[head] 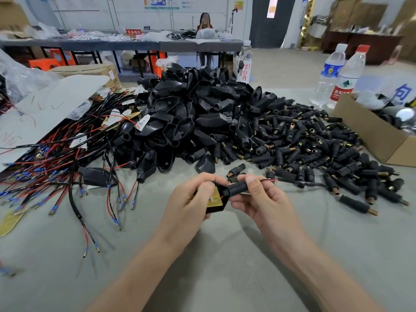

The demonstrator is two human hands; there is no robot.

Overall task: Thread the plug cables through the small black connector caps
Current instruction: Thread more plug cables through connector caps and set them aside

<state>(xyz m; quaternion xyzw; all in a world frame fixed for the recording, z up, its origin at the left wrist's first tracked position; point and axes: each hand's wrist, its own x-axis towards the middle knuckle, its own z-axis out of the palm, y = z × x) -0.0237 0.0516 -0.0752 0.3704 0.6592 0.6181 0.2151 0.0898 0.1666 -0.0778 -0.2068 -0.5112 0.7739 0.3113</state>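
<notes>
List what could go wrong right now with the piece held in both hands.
1. The thin red and black wires poking out past the right hand could bend or slip back inside the black cap.
2. The left hand pinches the black shell with the brass board only at one end; twisting might strain the wire joint.

Your table cloth (213, 255) is plain grey. Left of the all-black cap pile (198, 113), the cables (56, 163) are red and black with blue tips.
</notes>
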